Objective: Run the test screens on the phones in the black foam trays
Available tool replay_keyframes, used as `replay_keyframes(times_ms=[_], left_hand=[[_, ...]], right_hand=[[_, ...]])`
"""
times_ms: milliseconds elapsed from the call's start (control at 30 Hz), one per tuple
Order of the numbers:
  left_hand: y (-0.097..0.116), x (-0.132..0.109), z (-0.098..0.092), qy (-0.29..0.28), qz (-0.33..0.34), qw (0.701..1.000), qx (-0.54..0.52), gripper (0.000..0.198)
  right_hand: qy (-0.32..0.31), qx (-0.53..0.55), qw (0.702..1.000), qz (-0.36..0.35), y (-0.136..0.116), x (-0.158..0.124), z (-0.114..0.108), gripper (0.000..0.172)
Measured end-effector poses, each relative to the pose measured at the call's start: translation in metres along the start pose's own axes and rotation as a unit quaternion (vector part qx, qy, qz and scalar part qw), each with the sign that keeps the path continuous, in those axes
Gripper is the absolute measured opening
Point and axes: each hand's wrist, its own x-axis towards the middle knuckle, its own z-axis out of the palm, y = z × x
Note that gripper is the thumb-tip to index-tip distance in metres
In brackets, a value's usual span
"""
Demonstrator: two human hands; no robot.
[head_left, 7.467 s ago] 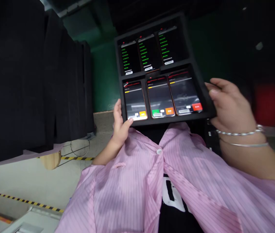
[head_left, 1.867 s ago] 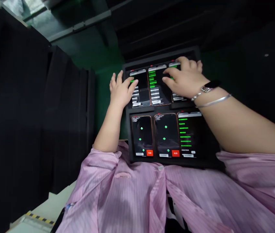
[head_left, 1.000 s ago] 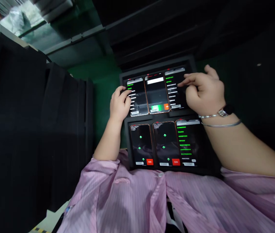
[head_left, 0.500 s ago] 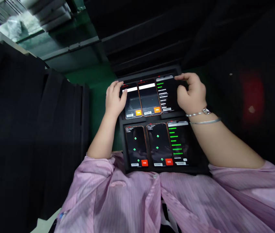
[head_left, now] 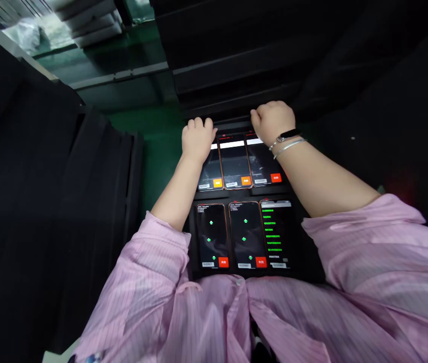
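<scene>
So the black tray (head_left: 232,194) sits right up against the front of the pink striped shirt (head_left: 134,282), with six lit phones (head_left: 234,160) in it, two rows of three. The near-left and near-middle screens show green arrows plus a red button; near-right has a list in mostly green text. The far row has white bars up top. Left hand (head_left: 197,140) is curled at the tray's far left corner, right hand (head_left: 274,121) at the far right. Fingertips are hidden, so can't tell if either grip is actually closed on it. Dark stack (head_left: 47,201) off to the left.
</scene>
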Motion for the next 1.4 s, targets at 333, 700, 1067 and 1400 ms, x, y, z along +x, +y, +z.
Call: replay_keyframes(times_ms=[333,700,1067,1400], left_hand=[[0.002,0.0,-0.008,0.004,-0.001,1.0,-0.015,0.041],[0.01,-0.018,-0.033,0.026,0.014,0.999,-0.033,0.039],[-0.031,-0.12,-0.03,0.012,-0.12,0.966,-0.229,0.044],[-0.032,-0.106,-0.038,0.022,-0.096,0.973,-0.209,0.034]], right_hand=[[0.024,0.017,0.996,-0.085,-0.03,-0.005,-0.001,0.039],[-0.005,-0.021,0.997,-0.081,-0.064,-0.014,-0.016,0.036],[0.111,0.174,0.974,-0.088,-0.004,-0.148,-0.045,0.034],[0.088,0.128,0.984,-0.085,0.003,-0.139,-0.022,0.032]])
